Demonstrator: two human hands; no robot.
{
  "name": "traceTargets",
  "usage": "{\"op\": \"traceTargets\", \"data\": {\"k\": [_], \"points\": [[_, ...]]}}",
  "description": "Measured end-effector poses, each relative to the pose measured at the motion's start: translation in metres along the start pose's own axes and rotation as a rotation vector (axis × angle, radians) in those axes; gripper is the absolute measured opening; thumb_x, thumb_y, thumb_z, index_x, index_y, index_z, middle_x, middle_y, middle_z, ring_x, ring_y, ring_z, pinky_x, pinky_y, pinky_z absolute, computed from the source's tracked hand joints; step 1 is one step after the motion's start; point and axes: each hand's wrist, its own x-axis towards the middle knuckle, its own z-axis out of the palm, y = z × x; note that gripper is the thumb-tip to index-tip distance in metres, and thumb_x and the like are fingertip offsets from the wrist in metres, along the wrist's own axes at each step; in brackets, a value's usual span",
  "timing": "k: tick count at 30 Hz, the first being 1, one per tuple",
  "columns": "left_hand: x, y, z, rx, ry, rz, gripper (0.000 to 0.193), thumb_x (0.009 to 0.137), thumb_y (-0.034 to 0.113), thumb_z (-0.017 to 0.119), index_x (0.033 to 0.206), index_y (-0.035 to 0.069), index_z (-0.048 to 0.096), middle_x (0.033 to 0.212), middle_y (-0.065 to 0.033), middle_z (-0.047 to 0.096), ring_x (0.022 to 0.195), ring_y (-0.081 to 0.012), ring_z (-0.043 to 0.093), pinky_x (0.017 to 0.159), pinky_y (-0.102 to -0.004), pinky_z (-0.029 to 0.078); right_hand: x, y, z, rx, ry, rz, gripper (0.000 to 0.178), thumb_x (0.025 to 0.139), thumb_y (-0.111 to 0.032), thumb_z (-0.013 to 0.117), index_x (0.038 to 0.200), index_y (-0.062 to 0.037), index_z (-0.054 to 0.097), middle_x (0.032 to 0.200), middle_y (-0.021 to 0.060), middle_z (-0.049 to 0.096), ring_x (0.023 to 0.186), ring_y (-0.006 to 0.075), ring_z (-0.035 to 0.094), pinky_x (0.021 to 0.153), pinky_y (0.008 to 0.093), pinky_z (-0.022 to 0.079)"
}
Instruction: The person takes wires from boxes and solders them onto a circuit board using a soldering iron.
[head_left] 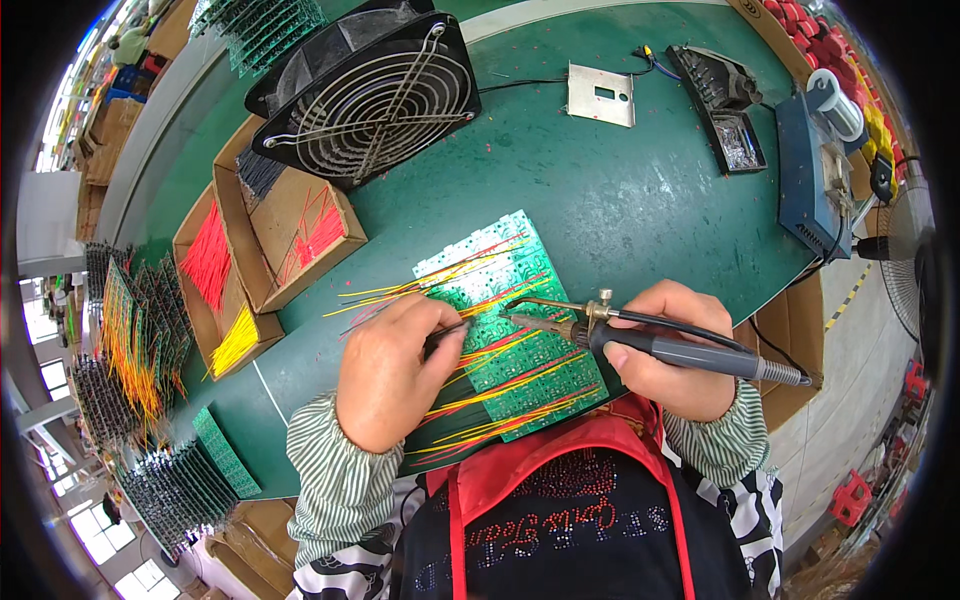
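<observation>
A green circuit board panel (541, 370) lies at a slant on the bench in front of me, with rows of red and yellow wires (478, 352) across it, their loose ends pointing left. My left hand (388, 372) is closed at the panel's left edge, thumb and forefinger pinching what look like thin dark wires (436, 343), mostly hidden by the fingers. My right hand (680, 350) grips a grey soldering iron (690, 353) with a thin solder-feed tube clamped on it. Its tip meets the panel's middle, close to my left fingertips.
Cardboard trays of red wires (208, 260) and yellow wires (235, 340) sit at left, below a black fan (375, 110). Finished boards (135, 330) stand in stacks farther left. A blue solder station (812, 175), a solder spool (836, 105) and an iron holder (715, 80) occupy the right.
</observation>
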Motion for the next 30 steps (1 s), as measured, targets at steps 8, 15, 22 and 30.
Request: {"op": "traceTargets", "data": {"k": [8,15,22,30], "points": [[0.009,-0.007,0.008,-0.087,-0.025,-0.031,0.009,0.076,0.008,0.067,0.08,0.001,0.062,0.071,-0.0102,0.058,0.059,-0.0253,0.055,0.055,-0.0346,0.043,0.004,0.003,0.002,0.018,-0.009,-0.011,0.017,0.07,-0.009,0.071,0.08,-0.0007,0.061,0.066,0.0045,0.064,0.057,0.0085,0.06,0.052,0.0237,0.047],[0.011,-0.008,0.011,-0.072,-0.037,-0.033,0.011,0.076,0.009,0.067,0.079,0.0,0.062,0.07,-0.0111,0.058,0.062,-0.0273,0.056,0.057,-0.036,0.044,0.008,0.004,0.005,0.045,-0.023,0.013,0.017,0.07,-0.009,0.071,0.08,-0.0009,0.061,0.066,0.0047,0.063,0.056,0.009,0.06,0.051,0.0242,0.046],[0.009,-0.006,0.008,-0.061,-0.028,-0.02,0.011,0.075,0.008,0.067,0.079,-0.001,0.062,0.072,-0.012,0.059,0.066,-0.0291,0.058,0.059,-0.0373,0.045,0.009,0.002,0.004,0.038,-0.021,-0.019,0.018,0.069,-0.01,0.072,0.08,-0.0011,0.061,0.066,0.0047,0.063,0.055,0.0093,0.06,0.051,0.0242,0.046],[0.005,-0.006,-0.014,0.061,0.065,-0.008,0.008,0.072,0.004,0.066,0.079,0.004,0.062,0.075,-0.0092,0.06,0.062,-0.0241,0.059,0.054,-0.0333,0.046,0.004,0.002,-0.006,0.012,-0.002,0.005,0.018,0.07,-0.01,0.072,0.081,-0.0014,0.061,0.067,0.0048,0.065,0.056,0.0088,0.061,0.052,0.0231,0.047]]}}
